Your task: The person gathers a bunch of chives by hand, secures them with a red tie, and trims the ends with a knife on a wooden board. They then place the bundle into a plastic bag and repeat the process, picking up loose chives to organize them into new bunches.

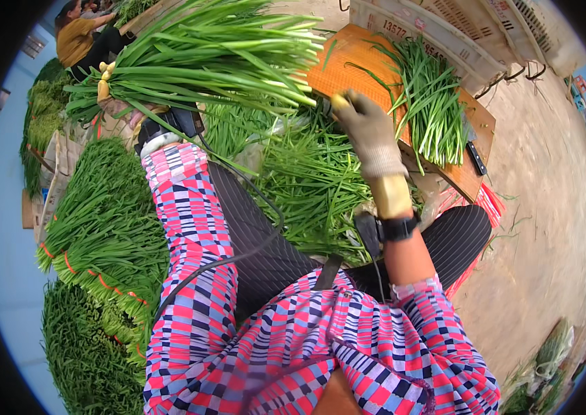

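My left hand (105, 89), with yellow coverings on its fingers, is closed around a large bunch of garlic chives (210, 62). The bunch lies sideways in the air, its pale cut ends pointing right. My right hand (363, 122) wears a grey-brown knit glove and hovers just left of a low wooden board (347, 57). Its fingers are bent, partly hidden and blurred, so I cannot tell whether they pinch anything. On the board rests a smaller pile of chives (435, 109). A black-handled knife (474, 153) lies beside that pile. Loose chives (314, 181) spread between my legs.
Chive bundles tied with red bands (111, 207) are stacked to my left. White plastic crates (428, 36) stand behind the board. Red strips (490, 207) lie under its near corner. Another person (77, 36) sits at the upper left. A cable (251, 251) crosses my left arm.
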Demonstrator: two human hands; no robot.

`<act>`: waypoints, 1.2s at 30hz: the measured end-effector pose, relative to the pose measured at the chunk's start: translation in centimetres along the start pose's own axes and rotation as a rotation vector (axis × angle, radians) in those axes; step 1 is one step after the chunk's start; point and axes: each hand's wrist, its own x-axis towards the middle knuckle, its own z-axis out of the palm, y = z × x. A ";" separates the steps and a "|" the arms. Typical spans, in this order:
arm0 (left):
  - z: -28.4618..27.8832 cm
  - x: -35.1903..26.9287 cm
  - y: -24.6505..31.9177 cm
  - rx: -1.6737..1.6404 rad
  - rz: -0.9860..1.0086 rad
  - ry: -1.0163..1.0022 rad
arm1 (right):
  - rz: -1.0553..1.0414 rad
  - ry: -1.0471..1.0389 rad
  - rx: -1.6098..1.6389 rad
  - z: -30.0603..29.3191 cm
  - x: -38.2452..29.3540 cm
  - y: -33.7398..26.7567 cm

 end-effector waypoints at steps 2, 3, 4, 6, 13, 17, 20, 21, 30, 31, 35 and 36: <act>2.2 1.4 -2.8 0.089 0.132 0.195 | -0.151 0.075 0.231 2.0 2.2 -2.1; 2.6 2.8 -4.1 0.065 0.137 0.140 | -0.116 -0.036 0.192 2.1 2.4 -3.7; 2.4 3.2 -3.8 0.071 0.135 0.139 | -0.141 -0.015 0.253 3.1 2.3 -4.0; 1.3 3.7 -2.8 -0.044 -0.054 -0.059 | -0.169 -0.001 0.354 4.2 2.4 -3.7; 3.1 4.4 -5.8 0.085 0.184 0.097 | 0.061 -0.042 0.552 3.8 -0.3 -1.0; 3.1 3.1 -4.7 0.137 0.283 0.046 | 0.139 -0.056 0.661 2.3 -2.3 2.0; 2.4 4.9 -2.3 -0.023 -0.293 -0.248 | 0.298 -0.163 0.186 -0.2 -4.2 8.7; 1.0 4.7 -0.9 -0.110 -0.364 -0.406 | 0.400 -0.251 -0.026 -1.0 -4.9 10.3; 3.2 0.7 -1.5 0.413 0.379 -0.079 | -0.162 0.074 -0.278 -1.2 -3.0 3.1; 3.0 -1.4 1.8 0.276 0.264 -0.276 | -0.101 0.002 0.047 0.2 -2.1 0.2; 4.2 5.3 -6.2 0.514 0.512 -0.115 | -0.069 -0.265 0.610 2.1 0.0 -3.3; 4.0 5.3 -6.4 0.489 0.610 -0.148 | -0.001 -0.207 0.683 2.6 -0.1 -3.1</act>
